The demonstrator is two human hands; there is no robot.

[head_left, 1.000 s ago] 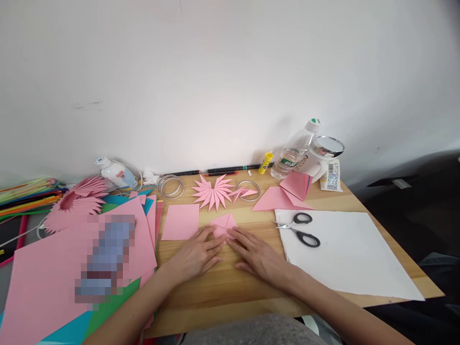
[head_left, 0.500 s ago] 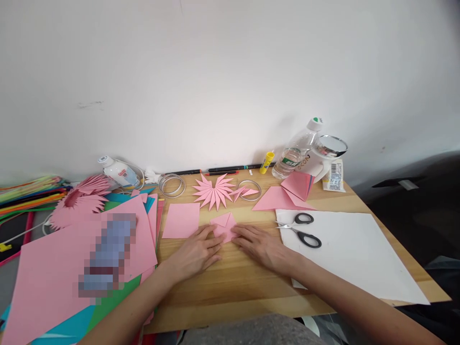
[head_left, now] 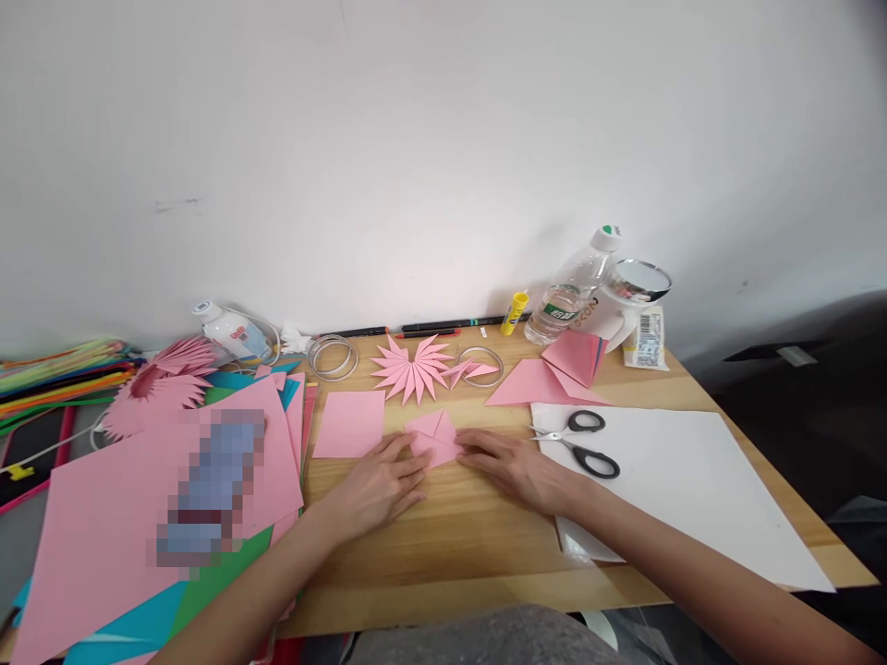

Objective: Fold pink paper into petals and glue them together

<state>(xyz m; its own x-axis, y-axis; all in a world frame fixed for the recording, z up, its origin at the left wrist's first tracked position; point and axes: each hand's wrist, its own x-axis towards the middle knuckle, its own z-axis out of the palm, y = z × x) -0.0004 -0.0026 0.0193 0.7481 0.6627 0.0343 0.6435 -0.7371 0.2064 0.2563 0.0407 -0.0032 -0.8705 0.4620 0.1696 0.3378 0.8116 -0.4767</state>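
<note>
A small folded pink paper (head_left: 435, 434) lies on the wooden table between my hands, showing diagonal fold lines and a flap. My left hand (head_left: 378, 480) holds its lower left side down, fingers and thumb on the paper. At its right corner, my right hand (head_left: 509, 466) rests with fingers stretched out close together, fingertips touching the edge. Left of the folded piece is a flat pink square (head_left: 350, 425). Behind it stands a fan of pointed pink folded pieces (head_left: 412, 368), with a smaller pink folded piece (head_left: 457, 371) beside it.
Scissors (head_left: 578, 443) lie partly on a white sheet (head_left: 679, 489) at right. Behind are a water bottle (head_left: 561, 300), a mug (head_left: 610, 319), a yellow glue stick (head_left: 514, 314) and wire coils (head_left: 333, 358). Stacked coloured paper (head_left: 103, 499) and a pink folded ring (head_left: 163, 383) occupy the left.
My right hand has slid slightly to the right, from on the folded paper to its right corner. My left hand stays on the paper. The view has shifted a little.
</note>
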